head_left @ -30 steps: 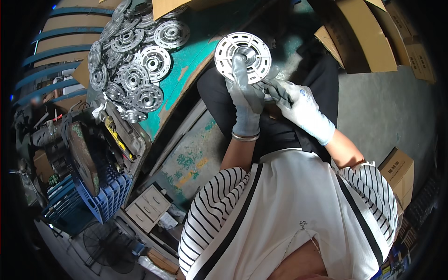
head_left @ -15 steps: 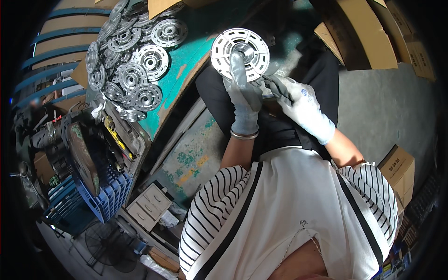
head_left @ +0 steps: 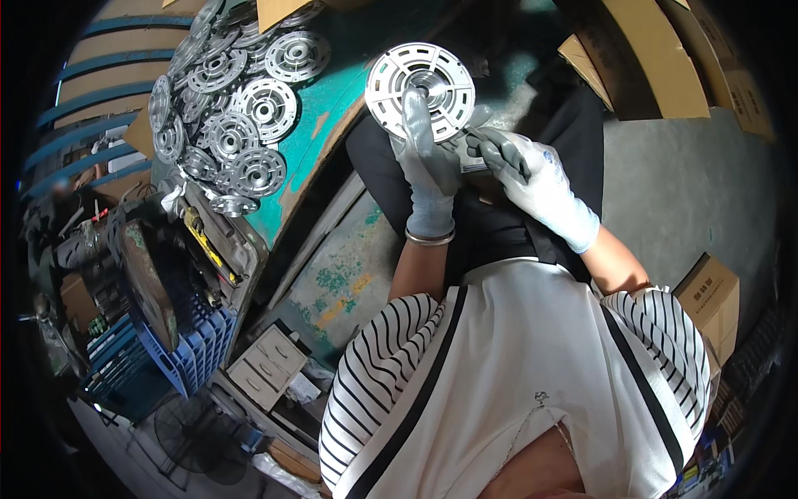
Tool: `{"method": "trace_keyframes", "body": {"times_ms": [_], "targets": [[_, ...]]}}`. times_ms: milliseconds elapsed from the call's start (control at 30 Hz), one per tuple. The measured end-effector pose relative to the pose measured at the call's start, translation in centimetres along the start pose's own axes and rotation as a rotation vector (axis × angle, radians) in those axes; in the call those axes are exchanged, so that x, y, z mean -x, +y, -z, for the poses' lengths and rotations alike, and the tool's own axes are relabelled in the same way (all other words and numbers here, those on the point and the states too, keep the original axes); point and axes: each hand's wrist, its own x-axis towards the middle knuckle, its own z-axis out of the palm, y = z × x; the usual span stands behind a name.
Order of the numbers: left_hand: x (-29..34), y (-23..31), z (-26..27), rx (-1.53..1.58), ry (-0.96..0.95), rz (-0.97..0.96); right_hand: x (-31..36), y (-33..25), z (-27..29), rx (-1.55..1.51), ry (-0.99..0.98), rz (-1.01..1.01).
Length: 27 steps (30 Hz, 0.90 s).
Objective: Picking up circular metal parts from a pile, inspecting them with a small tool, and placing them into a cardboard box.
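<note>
A round silver metal flange with slots around its rim (head_left: 453, 91) is tilted up in front of me, over my lap. My gloved left hand (head_left: 428, 154) grips it from below, the thumb lying across its face up to the centre hole. Close by the flange's lower right edge is my gloved right hand (head_left: 519, 162), its grey fingers curled together; what they hold, if anything, is too small or hidden to name. A heap of similar metal flanges (head_left: 268, 110) lies on the green worktable (head_left: 320, 100) to the left.
Cardboard boxes (head_left: 652, 58) stand at the far right, and another carton (head_left: 711, 291) sits on the right-hand floor. Left of me are a blue plastic crate (head_left: 195, 349), a small drawer unit (head_left: 266, 366) and a dark fan (head_left: 195, 437). The table's worn edge runs beside my left forearm.
My left hand and the flange have shifted slightly left and away from me. The right hand has drawn a little apart from the flange's rim, its fingers more tightly curled.
</note>
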Motion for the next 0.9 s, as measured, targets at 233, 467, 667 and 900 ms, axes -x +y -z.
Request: {"method": "trace_keyframes", "body": {"times_ms": [233,467,667,900], "targets": [[0.3,0.2,-0.8,0.688,0.117,0.388,-0.4,-0.4,0.5,0.254,-0.103,0.008],[-0.4,2.2,0.6,0.443,0.110,0.169,0.2,-0.3,0.5,0.148,0.010,-0.012],[-0.1,2.1,0.2,0.775,0.057,0.369,0.0,-0.6,0.1,0.203,-0.056,-0.010],[-0.6,2.2,0.5,1.016,-0.028,0.314,-1.0,-1.7,0.8,-0.689,0.016,-0.543]]}}
